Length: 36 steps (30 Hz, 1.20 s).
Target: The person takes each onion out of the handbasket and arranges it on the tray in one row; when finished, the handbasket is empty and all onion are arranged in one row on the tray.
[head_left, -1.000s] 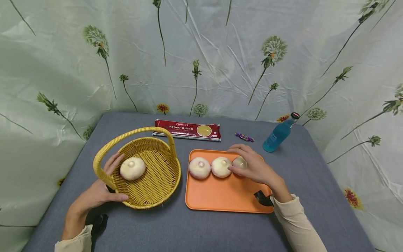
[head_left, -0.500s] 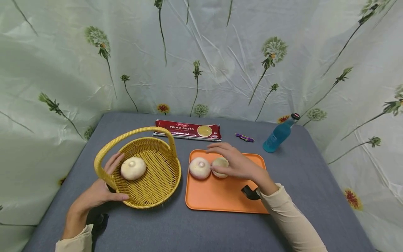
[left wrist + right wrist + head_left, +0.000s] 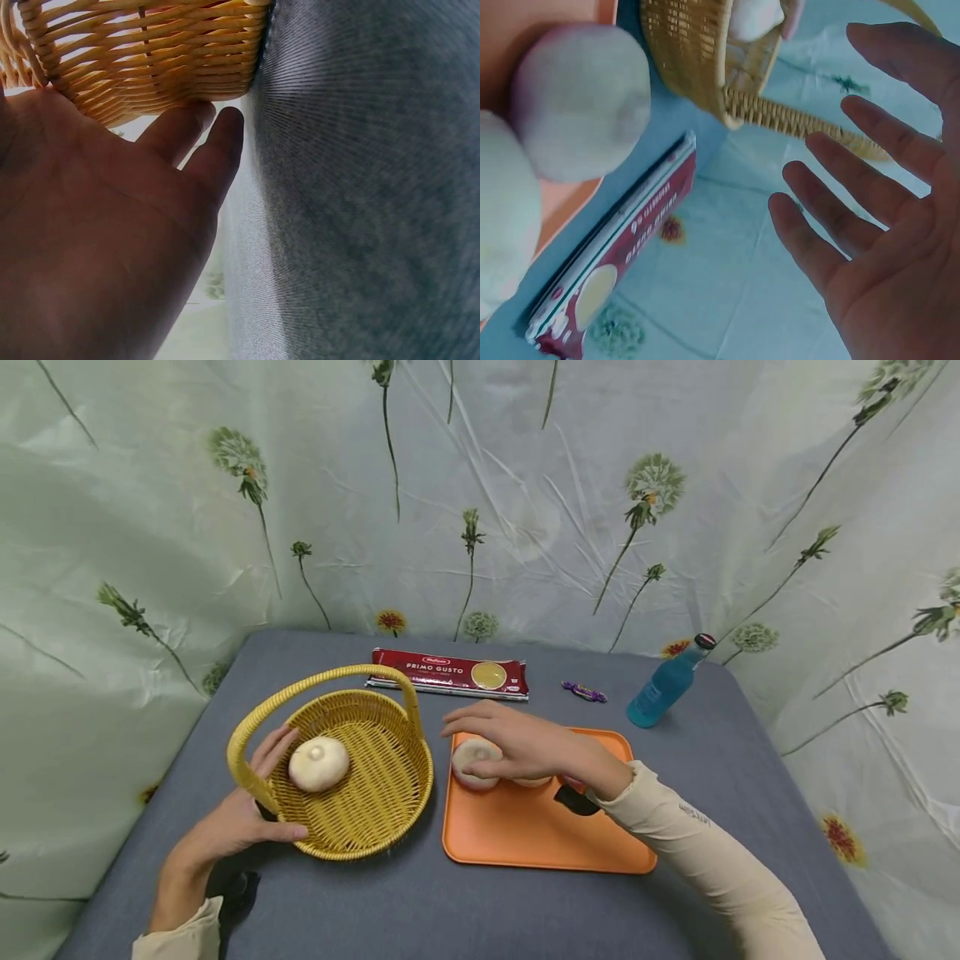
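A yellow wicker basket point(image 3: 375, 777) with an arched handle stands on the left in the head view and holds one white turnip point(image 3: 318, 764). My left hand point(image 3: 232, 818) rests against its left side, thumb along the front wall; the left wrist view shows straight fingers beside the weave. On the orange tray point(image 3: 525, 839) lie purple-tinged turnips. My right hand point(image 3: 517, 743), fingers outstretched and holding nothing, is over the leftmost turnip point(image 3: 472, 756). A second turnip point(image 3: 532, 782) shows only at its edge below the hand. The right wrist view shows two turnips point(image 3: 581, 101) beside the hand.
A red PRIMO GUSTO pasta packet point(image 3: 450, 672) lies behind the basket and tray. To its right are a small purple wrapped candy point(image 3: 583, 692) and a blue bottle point(image 3: 663, 689). A dandelion-print curtain point(image 3: 555, 502) hangs behind the grey table point(image 3: 360, 910).
My right hand has moved left across the tray, from over the rightmost turnip past the middle one to the leftmost. The left hand and basket stay in place.
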Each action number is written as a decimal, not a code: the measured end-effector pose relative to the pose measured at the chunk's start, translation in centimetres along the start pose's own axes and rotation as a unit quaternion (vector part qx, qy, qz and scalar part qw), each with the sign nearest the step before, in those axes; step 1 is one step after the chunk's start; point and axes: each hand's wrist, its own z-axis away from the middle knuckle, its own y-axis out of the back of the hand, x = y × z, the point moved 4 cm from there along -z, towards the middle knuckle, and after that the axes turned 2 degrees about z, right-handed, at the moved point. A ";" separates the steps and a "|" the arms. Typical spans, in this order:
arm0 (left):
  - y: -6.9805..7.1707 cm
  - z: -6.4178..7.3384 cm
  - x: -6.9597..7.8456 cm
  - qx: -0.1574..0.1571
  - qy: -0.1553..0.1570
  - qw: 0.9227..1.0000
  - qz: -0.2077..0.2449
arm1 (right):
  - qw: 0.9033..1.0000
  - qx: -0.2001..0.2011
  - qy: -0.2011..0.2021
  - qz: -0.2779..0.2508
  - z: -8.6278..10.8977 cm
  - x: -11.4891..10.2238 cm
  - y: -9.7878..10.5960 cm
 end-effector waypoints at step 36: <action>-0.1 0.3 -0.3 -0.032 0.055 0.996 0.062 | 0.992 -0.080 -0.036 -0.093 -14.7 -2.9 -5.3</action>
